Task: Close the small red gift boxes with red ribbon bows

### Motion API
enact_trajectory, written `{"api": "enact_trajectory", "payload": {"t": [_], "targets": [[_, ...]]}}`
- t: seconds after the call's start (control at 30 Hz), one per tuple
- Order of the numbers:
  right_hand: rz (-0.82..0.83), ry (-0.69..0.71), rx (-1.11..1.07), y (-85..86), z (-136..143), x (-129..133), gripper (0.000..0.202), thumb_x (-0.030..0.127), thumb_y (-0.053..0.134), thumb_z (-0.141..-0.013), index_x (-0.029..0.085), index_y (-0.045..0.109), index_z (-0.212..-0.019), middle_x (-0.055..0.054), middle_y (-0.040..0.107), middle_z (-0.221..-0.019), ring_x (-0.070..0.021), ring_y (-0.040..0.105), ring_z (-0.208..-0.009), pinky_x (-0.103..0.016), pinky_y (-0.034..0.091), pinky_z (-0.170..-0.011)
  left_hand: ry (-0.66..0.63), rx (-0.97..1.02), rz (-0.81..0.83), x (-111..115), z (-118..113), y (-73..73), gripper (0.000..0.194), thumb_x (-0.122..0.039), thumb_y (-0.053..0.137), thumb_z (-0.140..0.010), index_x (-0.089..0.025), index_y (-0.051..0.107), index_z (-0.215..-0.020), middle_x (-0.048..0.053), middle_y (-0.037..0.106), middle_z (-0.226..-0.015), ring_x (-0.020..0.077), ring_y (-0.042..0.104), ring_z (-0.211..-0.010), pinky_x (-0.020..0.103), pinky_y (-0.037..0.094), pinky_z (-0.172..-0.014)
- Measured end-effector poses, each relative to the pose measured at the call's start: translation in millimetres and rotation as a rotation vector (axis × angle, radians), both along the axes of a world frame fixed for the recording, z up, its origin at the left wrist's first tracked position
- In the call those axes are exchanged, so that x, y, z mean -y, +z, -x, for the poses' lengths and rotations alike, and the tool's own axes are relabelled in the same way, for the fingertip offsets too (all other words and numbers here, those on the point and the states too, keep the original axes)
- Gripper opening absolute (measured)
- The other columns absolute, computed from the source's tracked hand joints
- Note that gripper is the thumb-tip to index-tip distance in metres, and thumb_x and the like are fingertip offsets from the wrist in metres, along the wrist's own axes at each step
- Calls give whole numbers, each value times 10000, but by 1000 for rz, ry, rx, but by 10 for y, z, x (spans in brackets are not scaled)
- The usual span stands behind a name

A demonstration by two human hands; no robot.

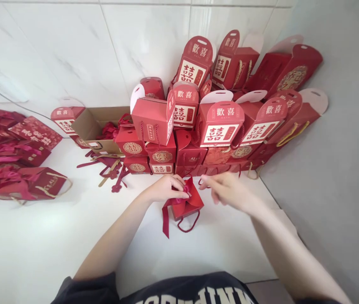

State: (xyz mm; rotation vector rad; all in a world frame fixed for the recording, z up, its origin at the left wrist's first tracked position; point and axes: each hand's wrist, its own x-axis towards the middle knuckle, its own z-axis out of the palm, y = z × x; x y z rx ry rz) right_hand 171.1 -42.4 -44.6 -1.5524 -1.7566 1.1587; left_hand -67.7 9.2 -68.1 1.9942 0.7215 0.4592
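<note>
In the head view, the left hand (167, 188) is curled down onto the top of a small red gift box (188, 203) that sits on the white surface (40, 245). Its fingertips (179, 184) are pinched together on the red ribbon (184, 191) at the box's top flap, so this hand is closed on the ribbon. A loose ribbon tail (166, 221) hangs down just below that hand, and a cord loop handle (188, 226) lies under the box.

The right hand (228, 190) hovers just right of the box, fingers loosely bent and partly blurred; whether it pinches a thin cord or holds nothing cannot be told.

Just beyond both hands rises a pile of red gift boxes (220, 126). Well left of the left hand lie an open cardboard carton (99, 126) and flat red bags (11, 160).
</note>
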Motion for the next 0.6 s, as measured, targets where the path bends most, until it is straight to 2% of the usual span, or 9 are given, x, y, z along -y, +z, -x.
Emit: {"api": "enact_trajectory", "payload": {"t": [0.07, 0.1, 0.2, 0.27, 0.33, 0.47, 0.53, 0.6], "targets": [[98, 22, -2, -139, 106, -35, 519, 597, 466, -893, 157, 720, -791, 3, 575, -476, -113, 492, -397, -251, 410, -447, 13, 3, 6, 5, -1, 2, 181, -342, 732, -771, -183, 759, -689, 55, 674, -789, 172, 600, -934, 259, 464, -846], [101, 1, -20, -215, 164, -49, 516, 616, 484, -870, 165, 731, -827, 7, 564, -467, -121, 487, -405, -256, 399, -456, 18, 3, 12, 6, -1, 3, 176, -341, 736, -767, -184, 759, -690, 54, 672, -791, 174, 600, -939, 259, 463, -847], [-83, -125, -113, -389, 311, -72, 453, 584, 620, -793, 194, 707, -1005, -11, 635, -689, -139, 534, -570, -271, 438, -579, 24, -5, 32, 8, 1, 7, 174, -336, 742, -761, -182, 756, -682, 52, 671, -795, 172, 602, -935, 258, 459, -849], [-199, -174, -140, -433, 375, -70, 412, 560, 673, -756, 202, 695, -958, -39, 644, -855, -154, 548, -683, -299, 463, -687, 29, -8, 45, 8, 2, 7, 170, -330, 740, -764, -185, 755, -677, 46, 671, -783, 170, 602, -929, 258, 454, -858], [-240, -172, -135, -438, 418, -62, 358, 554, 681, -751, 205, 687, -831, -61, 631, -928, -185, 568, -811, -342, 464, -809, 26, -4, 60, 6, 5, 3, 152, -322, 736, -768, -193, 760, -690, 41, 674, -776, 168, 602, -935, 258, 451, -865], [-224, -146, -193, -446, 462, -66, 299, 507, 716, -739, 210, 688, -713, -101, 579, -1210, -254, 515, -1186, -426, 323, -1069, 9, 9, 65, 0, 12, 1, 120, -304, 741, -765, -199, 765, -712, 39, 682, -821, 163, 603, -946, 256, 451, -870], [-135, -133, -345, -476, 462, -75, 271, 471, 743, -726, 207, 688, -697, -97, 548, -1309, -263, 477, -1269, -432, 269, -1118, 4, 1, 61, 1, 14, 14, 118, -302, 739, -767, -197, 763, -717, 43, 686, -854, 165, 600, -960, 258, 451, -881], [10, -94, -567, -516, 450, -77, 245, 447, 753, -727, 211, 690, -724, -86, 586, -1291, -260, 495, -1271, -431, 294, -1112, -9, -3, 59, 3, 15, 37, 116, -301, 729, -779, -196, 763, -743, 49, 697, -893, 169, 599, -981, 264, 450, -900]]}}
